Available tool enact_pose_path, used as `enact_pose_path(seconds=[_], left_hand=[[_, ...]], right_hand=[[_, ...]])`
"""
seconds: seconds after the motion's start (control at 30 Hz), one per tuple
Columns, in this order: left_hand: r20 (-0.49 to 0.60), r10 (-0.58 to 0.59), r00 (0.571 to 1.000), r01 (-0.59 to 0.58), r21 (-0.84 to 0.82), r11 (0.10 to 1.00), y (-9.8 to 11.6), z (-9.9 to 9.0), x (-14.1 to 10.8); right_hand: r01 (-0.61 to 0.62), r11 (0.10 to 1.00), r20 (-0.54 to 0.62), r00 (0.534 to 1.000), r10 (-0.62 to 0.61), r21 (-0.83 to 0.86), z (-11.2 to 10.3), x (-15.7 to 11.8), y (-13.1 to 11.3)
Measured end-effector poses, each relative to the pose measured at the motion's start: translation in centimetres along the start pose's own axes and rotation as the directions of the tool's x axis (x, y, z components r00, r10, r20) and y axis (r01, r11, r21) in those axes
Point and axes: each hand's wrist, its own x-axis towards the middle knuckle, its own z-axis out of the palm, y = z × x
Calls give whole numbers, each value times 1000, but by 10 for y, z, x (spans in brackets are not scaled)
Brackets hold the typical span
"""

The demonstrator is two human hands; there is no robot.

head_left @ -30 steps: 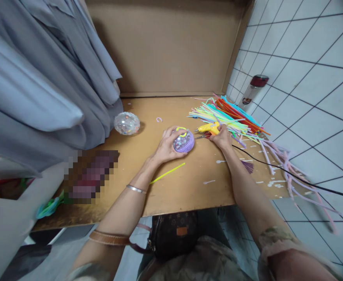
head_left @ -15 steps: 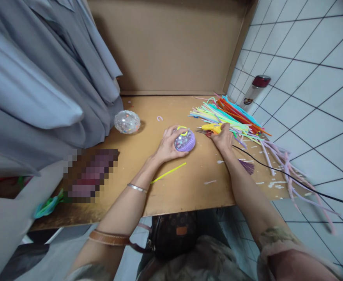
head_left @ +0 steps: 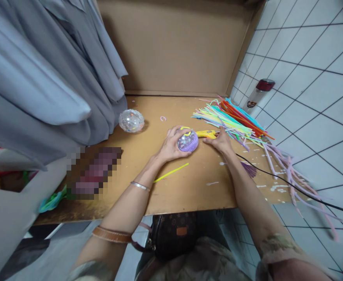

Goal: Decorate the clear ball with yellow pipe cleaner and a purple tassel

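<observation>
Nearer now, the yellow plastic glue gun (head_left: 207, 134) grasped by the right hand (head_left: 222, 142) appears just beside the clear, purple-wrapped ball (head_left: 188, 143) the left hand (head_left: 172, 145) holds. Gluing seems underway, needing steady aim.

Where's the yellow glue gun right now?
In the head view, the glue gun is right of centre, between the purple ball and the right hand.

Draped grey cloth (head_left: 72, 78), white tiled wall (head_left: 308, 74)
A clear, red-lidded bottle (head_left: 257, 97) beside the wall; dark brown patterned bag (head_left: 174, 242) below the near edge of the tan worktop (head_left: 186, 197).
</observation>
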Motion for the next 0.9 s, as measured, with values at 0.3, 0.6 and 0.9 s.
enact_pose_path(seconds=[0.3, 0.6, 0.9], left_hand=[[12, 0, 1000, 0, 20, 1000, 2, -2, 0], [-17, 46, 999, -46, -6, 999, -4, 0, -1], [15, 21, 1000, -21, -31, 999, -1, -2, 0]], right_hand=[[-18, 999, -264, 964, 6, -43, -7, 1, -6], [-48, 990, -198, 980, 21, -133, -2, 9, 10], [-22, 967, -171, 985, -23, -255, -2, 6, 13]])
